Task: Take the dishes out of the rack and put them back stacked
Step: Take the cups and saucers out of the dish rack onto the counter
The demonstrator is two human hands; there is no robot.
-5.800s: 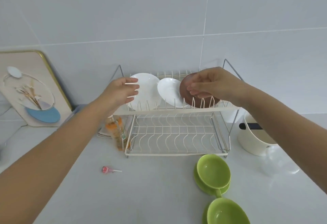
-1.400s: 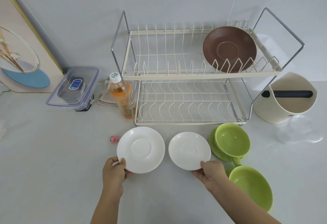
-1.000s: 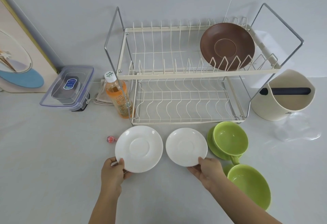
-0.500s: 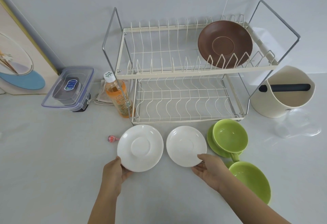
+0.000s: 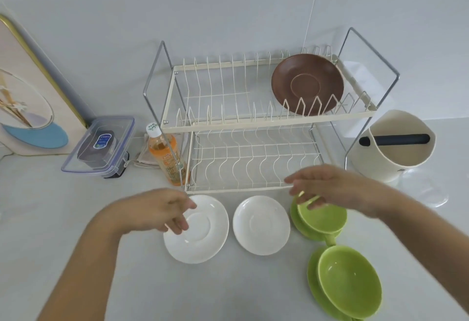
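A cream two-tier wire dish rack (image 5: 266, 121) stands against the wall. One brown saucer (image 5: 307, 84) leans upright in its upper tier, at the right. Two white saucers lie flat on the counter before the rack: the larger one (image 5: 203, 239) on the left, the smaller one (image 5: 261, 225) beside it. My left hand (image 5: 154, 210) hovers over the larger saucer's left edge, fingers apart, holding nothing. My right hand (image 5: 332, 188) hangs empty above a green cup on its saucer (image 5: 321, 220). A second green cup and saucer (image 5: 349, 282) sits nearer me.
An orange drink bottle (image 5: 165, 154) stands at the rack's left foot. A clear lidded box (image 5: 100, 146) and a framed picture (image 5: 28, 97) are further left. A cream tub with a black bar (image 5: 393, 144) sits right of the rack, a clear lid (image 5: 429, 191) beside it.
Both hands have let go of the white saucers and risen forward toward the rack. The saucers stay flat on the counter.
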